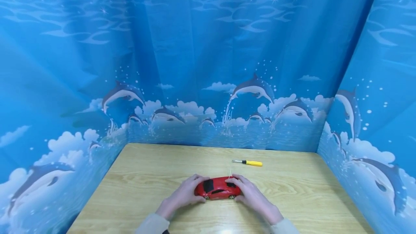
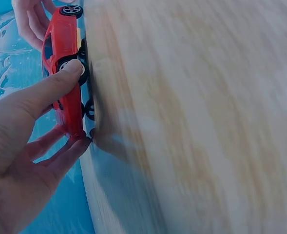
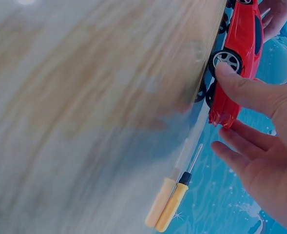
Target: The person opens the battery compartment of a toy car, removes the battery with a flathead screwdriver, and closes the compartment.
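Note:
A red toy car with dark windows stands wheels down at the front middle of the table, side-on to me. My left hand grips its left end. In the left wrist view, the thumb presses on a wheel while the other fingers wrap the car's end. My right hand holds the right end likewise, its thumb against a wheel in the right wrist view. Whether the wheels touch the tabletop or hover just over it, I cannot tell. A thin pale strand rises near my right fingers.
Behind the car, to the right, lies a screwdriver with a yellow handle and black collar. The glossy wood-grain table mirrors things on it. Blue dolphin-print curtains enclose its back and sides.

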A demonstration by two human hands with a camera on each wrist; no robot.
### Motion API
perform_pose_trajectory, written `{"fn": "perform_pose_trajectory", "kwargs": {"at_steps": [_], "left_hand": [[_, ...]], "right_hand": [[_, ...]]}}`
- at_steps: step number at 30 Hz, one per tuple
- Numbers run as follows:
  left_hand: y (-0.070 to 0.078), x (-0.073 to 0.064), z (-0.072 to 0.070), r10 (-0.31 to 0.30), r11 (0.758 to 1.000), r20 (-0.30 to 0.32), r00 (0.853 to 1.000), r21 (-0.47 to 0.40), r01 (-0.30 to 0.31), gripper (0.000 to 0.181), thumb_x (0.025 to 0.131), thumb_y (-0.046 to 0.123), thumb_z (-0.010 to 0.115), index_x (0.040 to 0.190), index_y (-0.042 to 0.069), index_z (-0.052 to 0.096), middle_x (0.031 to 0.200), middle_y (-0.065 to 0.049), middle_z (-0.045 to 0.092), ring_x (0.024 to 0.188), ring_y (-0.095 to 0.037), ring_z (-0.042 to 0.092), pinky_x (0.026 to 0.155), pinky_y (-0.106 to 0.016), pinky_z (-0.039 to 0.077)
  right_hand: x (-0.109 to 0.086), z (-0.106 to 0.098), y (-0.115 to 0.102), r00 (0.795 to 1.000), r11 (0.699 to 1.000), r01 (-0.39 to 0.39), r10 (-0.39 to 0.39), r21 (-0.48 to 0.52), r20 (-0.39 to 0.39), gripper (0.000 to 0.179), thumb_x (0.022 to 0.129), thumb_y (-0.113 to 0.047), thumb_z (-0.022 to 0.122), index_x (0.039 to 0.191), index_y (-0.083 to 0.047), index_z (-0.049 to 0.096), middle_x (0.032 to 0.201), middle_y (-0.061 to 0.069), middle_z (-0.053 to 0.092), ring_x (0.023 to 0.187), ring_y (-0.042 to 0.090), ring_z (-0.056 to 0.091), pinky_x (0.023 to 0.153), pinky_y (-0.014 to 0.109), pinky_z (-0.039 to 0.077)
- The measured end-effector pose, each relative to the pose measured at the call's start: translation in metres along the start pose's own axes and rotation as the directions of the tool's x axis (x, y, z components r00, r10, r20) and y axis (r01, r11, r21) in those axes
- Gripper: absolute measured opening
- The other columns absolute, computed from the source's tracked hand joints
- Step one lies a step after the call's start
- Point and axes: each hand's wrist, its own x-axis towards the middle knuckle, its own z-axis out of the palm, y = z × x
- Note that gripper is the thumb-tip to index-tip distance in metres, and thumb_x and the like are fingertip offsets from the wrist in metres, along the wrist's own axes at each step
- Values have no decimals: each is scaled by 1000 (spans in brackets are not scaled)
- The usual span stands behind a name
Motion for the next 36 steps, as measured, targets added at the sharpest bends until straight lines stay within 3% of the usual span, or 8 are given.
{"fn": "perform_pose_trajectory", "kwargs": {"at_steps": [5, 13, 19, 21, 24, 28, 32, 36], "left_hand": [[-2, 1, -1, -4, 998, 6, 1000, -59, 5, 79, 75, 33, 89, 144, 15, 57, 125, -7, 63, 116, -30, 62, 101, -52, 52], [-5, 0, -4, -82, 983, 57, 995, -158, 90, 74, 84, 43, 79, 147, 14, 54, 137, -13, 59, 125, -36, 57, 105, -55, 48], [-7, -1, -6, -70, 976, 70, 995, -203, 83, 67, 91, 43, 72, 145, 8, 55, 140, -20, 59, 127, -40, 56, 106, -56, 47], [-6, 0, -5, -74, 970, 71, 995, -227, 88, 65, 93, 44, 70, 145, 7, 56, 139, -19, 60, 127, -40, 57, 106, -56, 47], [-4, 2, -6, -87, 953, 66, 994, -286, 103, 64, 94, 46, 67, 145, 8, 56, 140, -18, 60, 128, -39, 56, 106, -58, 46], [-3, 6, -11, -103, 920, 28, 994, -377, 106, 61, 96, 47, 65, 145, 11, 57, 142, -17, 58, 131, -40, 53, 108, -58, 45], [-2, 9, -20, -57, 901, -47, 997, -432, 31, 54, 98, 41, 64, 144, 13, 58, 141, -15, 60, 130, -37, 55, 107, -53, 48], [3, 12, -28, 2, 895, -127, 992, -443, -58, 52, 96, 30, 69, 145, 17, 57, 142, -14, 58, 130, -35, 55, 103, -50, 52]], "right_hand": [[3, 0, 0, 1000, 1000, 0, 0, -5, -16, 66, 80, -4, 83, 139, -21, 57, 140, 21, 54, 122, 44, 57, 94, 60, 53], [2, 3, -1, 998, 999, -18, 20, 29, -65, 63, 79, -8, 83, 137, -13, 60, 141, 21, 56, 125, 42, 56, 102, 60, 49], [0, 3, -2, 997, 995, -37, 43, 89, -63, 73, 73, -7, 87, 140, -12, 58, 143, 21, 55, 128, 43, 53, 103, 63, 46], [1, 3, -2, 994, 996, -44, 51, 80, -96, 72, 72, -4, 87, 138, -12, 59, 139, 19, 58, 126, 40, 55, 102, 61, 48], [2, 5, -1, 977, 997, -43, 53, 57, -206, 63, 71, 1, 86, 130, -11, 65, 128, 13, 66, 118, 34, 61, 99, 55, 53], [5, 3, 0, 933, 999, -27, 35, 28, -358, 61, 68, 6, 86, 123, -13, 69, 120, 8, 71, 110, 29, 66, 94, 51, 56], [9, -7, -2, 897, 1000, 18, -14, 4, -443, 63, 66, 7, 88, 122, -14, 70, 119, 10, 72, 109, 31, 68, 93, 51, 57], [14, -20, -5, 889, 999, 33, -20, 21, -457, 61, 69, 5, 88, 124, -15, 70, 122, 10, 72, 110, 30, 69, 92, 51, 57]]}}
